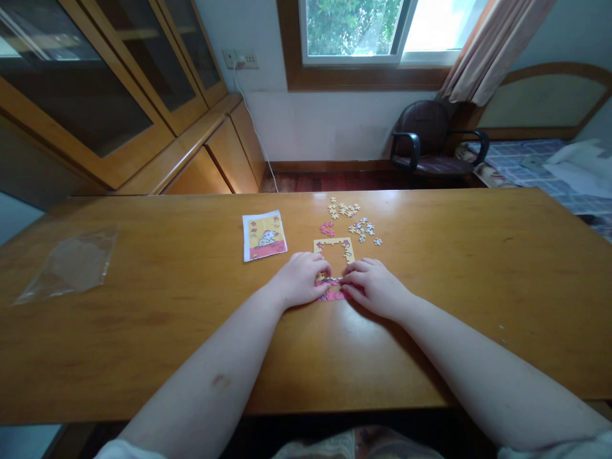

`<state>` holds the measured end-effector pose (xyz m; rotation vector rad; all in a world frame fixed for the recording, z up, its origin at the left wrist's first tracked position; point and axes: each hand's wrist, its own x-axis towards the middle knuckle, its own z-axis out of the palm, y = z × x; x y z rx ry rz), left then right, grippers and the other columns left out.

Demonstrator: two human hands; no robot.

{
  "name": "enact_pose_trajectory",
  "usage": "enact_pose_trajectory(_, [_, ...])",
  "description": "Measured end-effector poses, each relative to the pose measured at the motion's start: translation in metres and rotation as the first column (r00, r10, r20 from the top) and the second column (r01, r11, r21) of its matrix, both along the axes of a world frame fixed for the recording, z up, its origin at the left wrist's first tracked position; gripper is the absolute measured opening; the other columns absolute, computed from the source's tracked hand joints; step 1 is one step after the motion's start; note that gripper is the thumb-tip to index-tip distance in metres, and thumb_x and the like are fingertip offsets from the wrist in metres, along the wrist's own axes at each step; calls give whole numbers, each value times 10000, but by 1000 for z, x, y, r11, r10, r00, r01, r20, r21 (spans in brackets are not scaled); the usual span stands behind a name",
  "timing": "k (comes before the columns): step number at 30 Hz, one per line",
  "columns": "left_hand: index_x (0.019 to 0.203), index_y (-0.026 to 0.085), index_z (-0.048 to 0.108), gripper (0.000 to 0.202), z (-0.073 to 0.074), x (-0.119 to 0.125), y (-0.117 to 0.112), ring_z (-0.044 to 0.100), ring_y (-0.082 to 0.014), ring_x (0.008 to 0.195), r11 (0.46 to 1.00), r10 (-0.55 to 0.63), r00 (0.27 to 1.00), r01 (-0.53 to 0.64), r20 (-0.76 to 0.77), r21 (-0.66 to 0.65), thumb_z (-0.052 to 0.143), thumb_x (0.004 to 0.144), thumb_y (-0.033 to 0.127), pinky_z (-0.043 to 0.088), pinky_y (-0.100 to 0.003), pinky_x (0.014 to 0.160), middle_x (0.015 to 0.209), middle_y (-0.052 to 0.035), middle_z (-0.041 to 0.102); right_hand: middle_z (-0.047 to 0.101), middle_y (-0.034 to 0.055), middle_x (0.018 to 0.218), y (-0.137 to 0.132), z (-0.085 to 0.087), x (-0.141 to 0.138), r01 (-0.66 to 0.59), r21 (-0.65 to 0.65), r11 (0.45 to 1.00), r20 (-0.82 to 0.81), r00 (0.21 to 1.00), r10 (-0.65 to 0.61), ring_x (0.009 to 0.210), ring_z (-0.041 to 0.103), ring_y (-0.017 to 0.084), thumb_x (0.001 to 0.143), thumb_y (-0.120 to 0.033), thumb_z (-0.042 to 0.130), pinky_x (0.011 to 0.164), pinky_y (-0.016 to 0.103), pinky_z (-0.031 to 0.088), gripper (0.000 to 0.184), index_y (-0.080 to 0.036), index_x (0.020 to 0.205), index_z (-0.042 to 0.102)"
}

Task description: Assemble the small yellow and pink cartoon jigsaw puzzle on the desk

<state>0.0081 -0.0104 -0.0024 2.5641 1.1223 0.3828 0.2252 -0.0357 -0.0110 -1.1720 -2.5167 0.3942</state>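
A partly joined jigsaw puzzle (333, 241) lies in front of me, its yellow border at the top and pink rows at the bottom around an open middle. My left hand (305, 278) is closed on its lower left side, with bent fingers and the thumb at the pink rows. From the other side my right hand (374, 285) grips the lower right part, fingertips on the pieces. Any single piece under the fingertips is hidden. Just beyond lie loose pink pieces (327, 229), yellow pieces (352, 209) and pale pieces (364, 227).
A picture card (264, 236) with a white animal on yellow and pink lies left of the puzzle. Farther left is a clear plastic bag (71, 261) on the wooden table (191, 255). A cabinet (143, 83), a chair (425, 140) and a bed (535, 166) stand beyond.
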Motion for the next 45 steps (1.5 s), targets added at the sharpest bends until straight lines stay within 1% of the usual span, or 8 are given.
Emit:
enact_pose_trajectory(12, [906, 237, 670, 156, -1, 0, 1, 568, -193, 869, 1000, -24, 1000, 24, -16, -4, 588, 790, 301, 428, -331, 816, 873, -30, 619, 656, 61, 973, 0, 2, -1, 0, -14, 1000, 2, 1000, 0, 882, 548, 181, 886, -300, 527, 843, 357, 408, 205, -220, 902, 714])
enact_pose_trajectory(18, [901, 232, 665, 156, 0, -1, 2, 569, -187, 884, 1000, -3, 1000, 3, 11, 5, 552, 793, 225, 426, -335, 849, 904, -27, 624, 656, 63, 975, 0, 1, 0, -5, -15, 1000, -7, 1000, 5, 881, 549, 185, 884, -291, 530, 842, 363, 409, 202, -215, 908, 715])
enact_pose_trajectory(22, [856, 234, 679, 166, 0, -1, 3, 566, -184, 852, 1000, -13, 1000, 13, -9, 5, 532, 789, 196, 430, -331, 822, 864, -28, 616, 655, 65, 968, 0, 0, 0, -7, -13, 1000, -11, 1000, 7, 877, 552, 182, 879, -288, 539, 838, 361, 412, 190, -218, 908, 713])
enact_pose_trajectory(27, [842, 236, 688, 172, 0, -1, 3, 562, -179, 817, 1000, -18, 1000, 18, -12, 1, 532, 786, 191, 432, -322, 793, 818, -26, 604, 655, 61, 969, 1, 0, 0, -4, -15, 1000, -13, 1000, 4, 881, 555, 180, 880, -290, 536, 839, 361, 413, 191, -221, 906, 713])
enact_pose_trajectory(31, [845, 230, 686, 154, 0, 0, 2, 561, -177, 827, 1000, -18, 1000, 18, 6, -2, 538, 803, 223, 433, -319, 797, 830, -29, 607, 654, 65, 966, 1, -1, 0, -9, -10, 1000, -20, 1000, 8, 885, 557, 182, 879, -290, 538, 836, 361, 414, 187, -225, 904, 712])
enact_pose_trajectory(37, [856, 230, 680, 149, 1, 1, 0, 557, -185, 840, 1000, -7, 1000, 7, 6, -15, 576, 808, 325, 431, -325, 796, 850, -34, 608, 655, 66, 984, 0, 2, -1, -11, -15, 1000, -21, 1000, 11, 891, 552, 188, 887, -302, 523, 844, 368, 410, 208, -228, 943, 709])
enact_pose_trajectory(42, [852, 230, 681, 148, 0, 2, 1, 559, -183, 831, 1000, -13, 1000, 13, 4, -4, 576, 812, 326, 431, -318, 777, 842, -35, 610, 644, 69, 1017, -2, 2, -1, -29, -16, 999, -2, 1000, 29, 921, 545, 193, 870, -340, 558, 857, 373, 402, 227, -246, 1019, 699])
enact_pose_trajectory(45, [851, 223, 684, 155, -1, 2, 1, 561, -183, 829, 1000, -12, 1000, 12, 4, -1, 573, 815, 325, 435, -321, 779, 843, -41, 612, 641, 74, 1021, -2, 2, -1, -34, -8, 999, -1, 999, 34, 926, 545, 194, 867, -346, 564, 860, 376, 399, 235, -250, 1034, 697])
